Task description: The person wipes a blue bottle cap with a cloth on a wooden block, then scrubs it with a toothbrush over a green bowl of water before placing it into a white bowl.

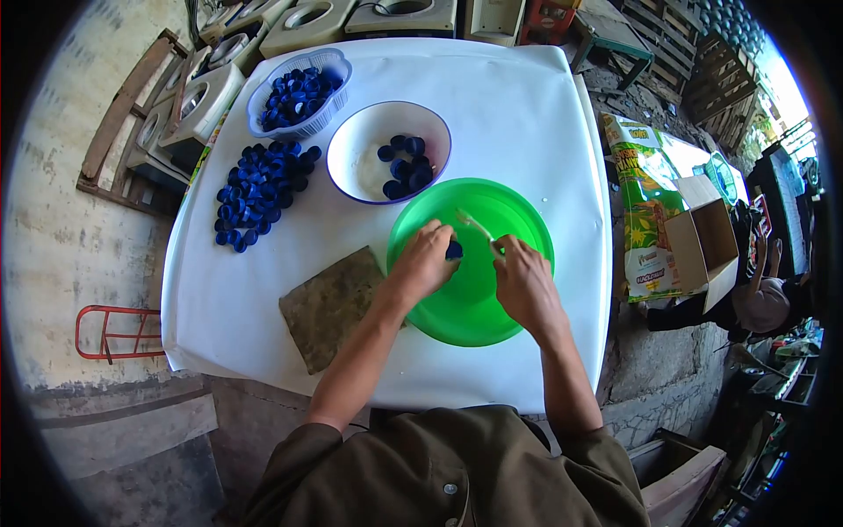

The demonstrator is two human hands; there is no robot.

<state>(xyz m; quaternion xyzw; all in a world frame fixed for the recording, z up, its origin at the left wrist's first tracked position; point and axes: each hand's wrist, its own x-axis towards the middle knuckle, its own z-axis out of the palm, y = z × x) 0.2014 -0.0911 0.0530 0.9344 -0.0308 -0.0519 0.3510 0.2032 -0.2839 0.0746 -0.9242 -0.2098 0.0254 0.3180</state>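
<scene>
1. Green plastic basin [518,220], one of it, sits near the front of the white-covered table [527,105]; both hands work over it.
2. Left hand [423,262] is closed on one blue bottle cap [454,250], pinched at the fingertips over the middle of the basin.
3. Right hand [524,283] grips one thin, pale tool [475,226], its tip slanting up and left toward the cap; what kind of tool it is cannot be told.
4. One white bowl [351,154] stands just behind the basin, touching its rim, with roughly eight blue caps inside.
5. One pale lattice basket [338,63] further back on the left holds a heap of blue caps, too many to count.
6. One loose pile of blue caps [259,193] lies on the cloth left of the bowl, several dozen by eye.
7. One brownish square mat [332,307] lies flat left of the basin, under the left forearm.
</scene>
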